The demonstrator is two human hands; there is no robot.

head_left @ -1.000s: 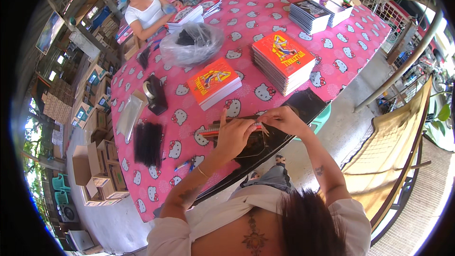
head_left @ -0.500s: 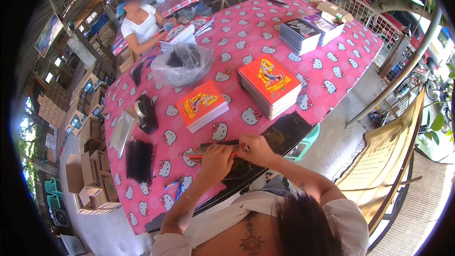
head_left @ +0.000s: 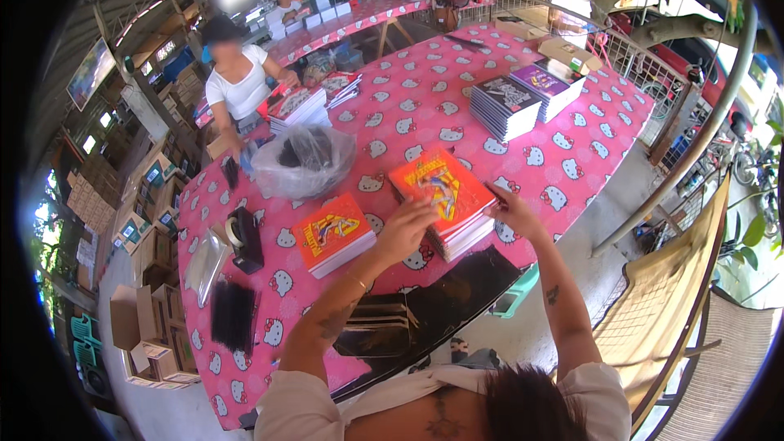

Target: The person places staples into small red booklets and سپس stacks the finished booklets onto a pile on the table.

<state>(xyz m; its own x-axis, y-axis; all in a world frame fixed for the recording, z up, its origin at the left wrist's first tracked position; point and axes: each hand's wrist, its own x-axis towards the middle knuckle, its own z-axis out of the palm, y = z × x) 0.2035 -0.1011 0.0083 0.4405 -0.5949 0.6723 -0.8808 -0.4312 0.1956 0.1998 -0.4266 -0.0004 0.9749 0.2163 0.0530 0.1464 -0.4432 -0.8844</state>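
Note:
An orange-red notebook (head_left: 445,188) with a cartoon figure on its cover tops a thick stack of notebooks (head_left: 461,241) near the middle of the table. My left hand (head_left: 408,227) is at its near left side, fingers over the cover and the edge. At the right edge, my right hand (head_left: 514,212) has thumb and fingers around the corner. Their undersides are hidden, so I cannot see how far the fingers reach beneath. A shorter stack of orange notebooks (head_left: 333,233) sits to the left of my left hand.
On the pink patterned table (head_left: 392,143) are a clear plastic bag (head_left: 302,163), a tape dispenser (head_left: 245,241), black wire bindings (head_left: 234,318), and dark and purple book stacks (head_left: 506,110). A black board (head_left: 441,294) lies at the near edge. A co-worker (head_left: 241,82) stands across at far left.
Both hands have moved forward from the black board to the taller orange stack. The spiral-bound edge they held there is gone from that place. The co-worker's arm has reached downward.

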